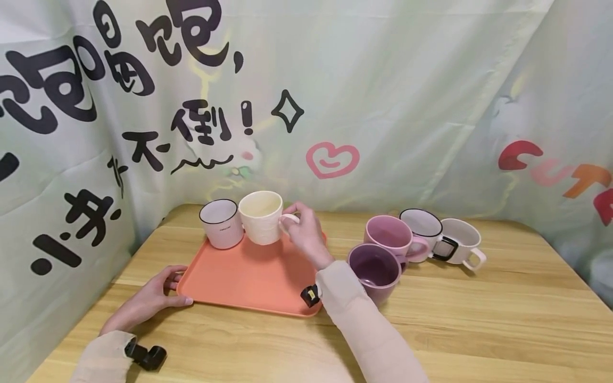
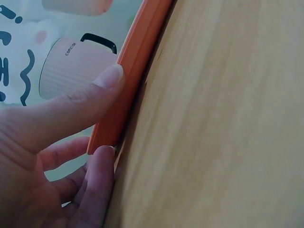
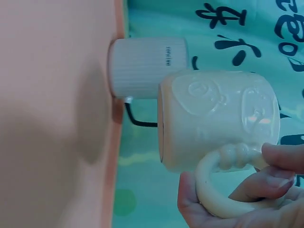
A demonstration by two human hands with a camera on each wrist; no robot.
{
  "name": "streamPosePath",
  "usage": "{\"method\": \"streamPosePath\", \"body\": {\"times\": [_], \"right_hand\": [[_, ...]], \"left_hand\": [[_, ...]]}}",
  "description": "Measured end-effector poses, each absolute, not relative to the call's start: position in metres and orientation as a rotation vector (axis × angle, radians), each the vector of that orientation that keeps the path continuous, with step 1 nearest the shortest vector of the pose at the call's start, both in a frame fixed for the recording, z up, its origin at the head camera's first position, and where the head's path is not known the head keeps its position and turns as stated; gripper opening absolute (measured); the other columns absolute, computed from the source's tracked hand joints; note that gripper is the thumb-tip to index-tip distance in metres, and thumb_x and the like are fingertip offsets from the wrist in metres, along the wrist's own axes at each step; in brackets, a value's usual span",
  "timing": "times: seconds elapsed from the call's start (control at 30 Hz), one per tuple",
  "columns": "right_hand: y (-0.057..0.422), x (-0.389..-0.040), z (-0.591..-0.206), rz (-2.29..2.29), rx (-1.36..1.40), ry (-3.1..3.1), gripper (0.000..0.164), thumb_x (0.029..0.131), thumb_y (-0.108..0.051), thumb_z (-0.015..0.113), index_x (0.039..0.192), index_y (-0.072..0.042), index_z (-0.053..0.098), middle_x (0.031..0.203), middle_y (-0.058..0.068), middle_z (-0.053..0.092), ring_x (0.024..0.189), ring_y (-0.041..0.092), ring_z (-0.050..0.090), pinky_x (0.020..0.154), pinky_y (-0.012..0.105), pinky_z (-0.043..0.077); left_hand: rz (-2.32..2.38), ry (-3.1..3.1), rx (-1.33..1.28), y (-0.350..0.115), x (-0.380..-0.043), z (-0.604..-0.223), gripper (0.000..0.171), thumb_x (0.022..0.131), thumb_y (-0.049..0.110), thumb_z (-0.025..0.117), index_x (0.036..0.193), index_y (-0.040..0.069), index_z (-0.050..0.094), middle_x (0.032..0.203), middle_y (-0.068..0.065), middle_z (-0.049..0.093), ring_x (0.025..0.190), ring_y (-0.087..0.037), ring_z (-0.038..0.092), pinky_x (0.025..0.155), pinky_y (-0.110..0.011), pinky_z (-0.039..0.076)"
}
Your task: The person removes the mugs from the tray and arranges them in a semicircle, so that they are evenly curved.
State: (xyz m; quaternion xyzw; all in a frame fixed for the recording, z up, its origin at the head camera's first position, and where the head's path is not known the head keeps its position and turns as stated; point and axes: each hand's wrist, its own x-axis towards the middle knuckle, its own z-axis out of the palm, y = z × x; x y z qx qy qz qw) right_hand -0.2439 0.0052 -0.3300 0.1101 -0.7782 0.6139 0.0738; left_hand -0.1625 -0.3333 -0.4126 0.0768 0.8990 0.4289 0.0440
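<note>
By its handle, my right hand [image 1: 306,230] holds a cream mug [image 1: 261,223] above the back part of the orange tray [image 1: 249,279]. In the right wrist view the mug [image 3: 218,114] shows raised figures on its side and a gap between its base and the tray. On the tray's back left corner stands a ribbed pale pink mug [image 1: 223,234] with a black rim, beside the cream one; its black handle shows in the left wrist view. My left hand [image 1: 148,298] grips the tray's front left corner, thumb on the rim [image 2: 135,61] and fingers curled at the side.
Right of the tray, a dark purple mug [image 1: 366,287] and a pink mug [image 1: 383,242] stand close together. Behind them are a black-rimmed white mug [image 1: 423,252] with a square black handle and a plain white mug [image 1: 464,247]. A printed cloth [image 1: 397,106] hangs along the table's back edge.
</note>
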Motion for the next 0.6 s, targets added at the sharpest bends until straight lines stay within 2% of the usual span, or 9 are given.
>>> {"method": "streamPosePath", "body": {"times": [0.4, 0.6], "right_hand": [[0.018, -0.231, -0.304, 1.906, 0.326, -2.286, 0.005, 0.096, 0.004, 0.060, 0.100, 0.005, 0.062, 0.097, 0.021, 0.068, 0.073, 0.025, 0.062, 0.054, 0.024, 0.048], [0.027, -0.226, -0.295, 2.008, 0.337, -2.242, 0.005, 0.097, 0.003, 0.060, 0.101, 0.006, 0.060, 0.096, 0.021, 0.068, 0.077, 0.027, 0.064, 0.058, 0.033, 0.054]], "left_hand": [[1.330, 2.745, 0.254, -0.333, -0.161, -0.414, 0.076, 0.083, 0.012, 0.084, 0.141, -0.012, 0.041, 0.116, -0.017, 0.060, 0.099, -0.021, 0.058, 0.081, -0.027, 0.048], [1.310, 2.751, 0.252, -0.332, -0.162, -0.414, 0.077, 0.083, 0.013, 0.084, 0.141, -0.012, 0.041, 0.116, -0.017, 0.060, 0.099, -0.023, 0.058, 0.081, -0.027, 0.048]]}}
